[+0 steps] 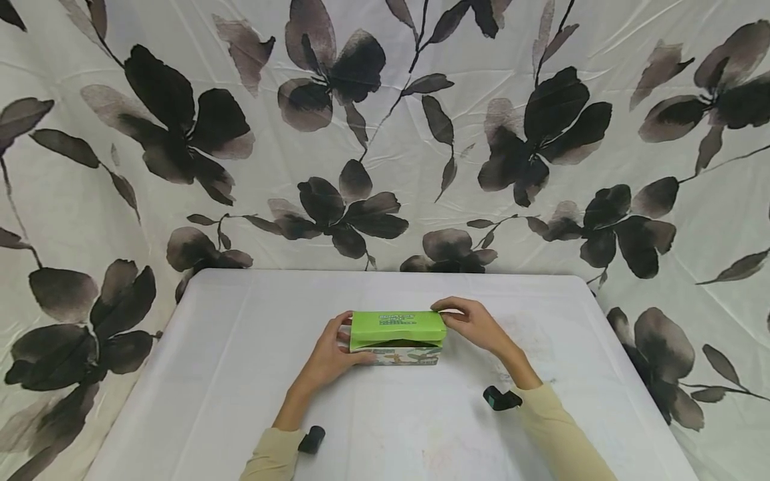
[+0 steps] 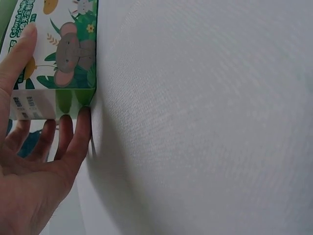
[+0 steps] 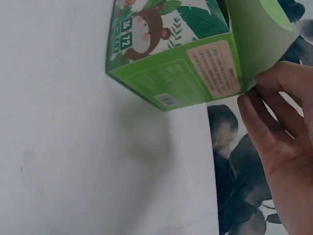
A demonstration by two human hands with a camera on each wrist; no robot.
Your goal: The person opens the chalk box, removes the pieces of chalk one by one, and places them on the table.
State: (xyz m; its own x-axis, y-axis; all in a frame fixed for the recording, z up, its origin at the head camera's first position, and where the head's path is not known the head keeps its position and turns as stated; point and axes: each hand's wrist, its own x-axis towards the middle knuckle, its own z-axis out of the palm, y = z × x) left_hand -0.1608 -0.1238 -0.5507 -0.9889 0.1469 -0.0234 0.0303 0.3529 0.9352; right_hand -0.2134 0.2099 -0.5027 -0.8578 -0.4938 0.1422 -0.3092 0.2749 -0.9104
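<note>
Box (image 1: 409,357) at tabletop (image 1: 421,421), far half, nearer the far edge, about midway between the left and right edges. Long printed side faces the person. Green lid (image 1: 397,327) lies over the top, front lip sticking out, dark gap under it, so not fully closed. Contents not visible.

Left hand (image 1: 331,351) grips the box's left end: thumb (image 2: 22,54) on the printed front, fingers (image 2: 80,132) slightly spread, tips on the end panel. Right hand (image 1: 475,324) at the far right top corner, fingertips pinching the box where lid meets body. Whether the right end is slightly raised, cannot tell.

Step in hand: looks like steadying the box and working the lid; opening or closing, cannot tell. Next move probably calls for left hand holding the body firm, right fingers shifting to the lid's loose front lip. Risk: thin card could crease at the corner.
</note>
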